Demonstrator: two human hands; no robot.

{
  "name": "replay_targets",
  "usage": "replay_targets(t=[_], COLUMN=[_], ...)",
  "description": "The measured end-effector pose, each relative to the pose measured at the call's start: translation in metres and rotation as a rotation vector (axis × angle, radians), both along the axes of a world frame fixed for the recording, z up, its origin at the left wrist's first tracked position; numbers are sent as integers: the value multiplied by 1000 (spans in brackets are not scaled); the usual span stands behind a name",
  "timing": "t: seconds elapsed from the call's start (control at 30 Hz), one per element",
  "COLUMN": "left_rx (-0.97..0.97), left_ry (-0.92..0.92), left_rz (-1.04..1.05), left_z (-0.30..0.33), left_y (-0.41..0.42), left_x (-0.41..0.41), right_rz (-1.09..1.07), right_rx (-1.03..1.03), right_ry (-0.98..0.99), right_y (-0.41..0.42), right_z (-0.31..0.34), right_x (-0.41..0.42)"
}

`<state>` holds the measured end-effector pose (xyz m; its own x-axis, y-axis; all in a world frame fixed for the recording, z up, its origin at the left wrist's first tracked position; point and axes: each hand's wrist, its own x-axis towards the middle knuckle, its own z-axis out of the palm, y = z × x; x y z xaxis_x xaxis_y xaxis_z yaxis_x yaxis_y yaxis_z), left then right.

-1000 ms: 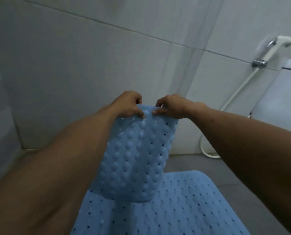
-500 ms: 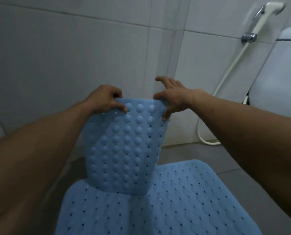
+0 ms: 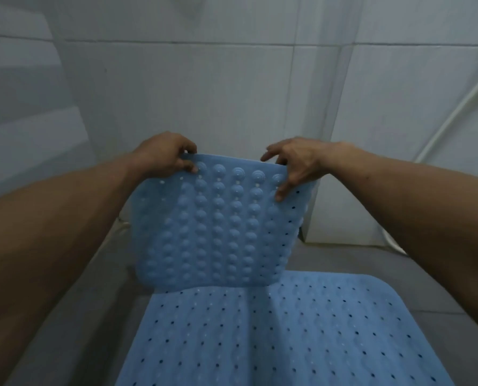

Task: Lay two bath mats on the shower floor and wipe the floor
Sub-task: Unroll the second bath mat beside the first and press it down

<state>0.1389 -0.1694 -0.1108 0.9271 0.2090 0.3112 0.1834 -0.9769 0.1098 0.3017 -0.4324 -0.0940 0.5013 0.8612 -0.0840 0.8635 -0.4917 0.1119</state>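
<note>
Both hands up front: left hand (image 3: 164, 157) and right hand (image 3: 297, 165) pinching top edge of blue bath mat (image 3: 215, 227), suction cups facing us. Second mat (image 3: 288, 338) flat on grey floor (image 3: 343, 257) below.

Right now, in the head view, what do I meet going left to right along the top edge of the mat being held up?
Left hand pinching the left corner → lifted blue bath mat, suction cups facing the camera → right hand pinching the right corner → white hose against the tiled wall.
</note>
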Motion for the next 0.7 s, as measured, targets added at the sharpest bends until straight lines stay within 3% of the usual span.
replay_targets(t=[0.13,0.37,0.57,0.7], left_rx=[-103,-226,-198,-162], left_ry=[-18,-124,-118,-10], left_rz=[52,103,156,270], left_z=[-9,11,25,19], left_y=[-11,-68,-136,-160], left_x=[-24,-59,-81,-115], right_rz=[57,-29,66,113], right_rx=[121,171,115,-19], right_ry=[39,128,23,99], right_y=[-8,-51,-111,-138], right_z=[-1,9,11,1], right_x=[10,4,-17,-38])
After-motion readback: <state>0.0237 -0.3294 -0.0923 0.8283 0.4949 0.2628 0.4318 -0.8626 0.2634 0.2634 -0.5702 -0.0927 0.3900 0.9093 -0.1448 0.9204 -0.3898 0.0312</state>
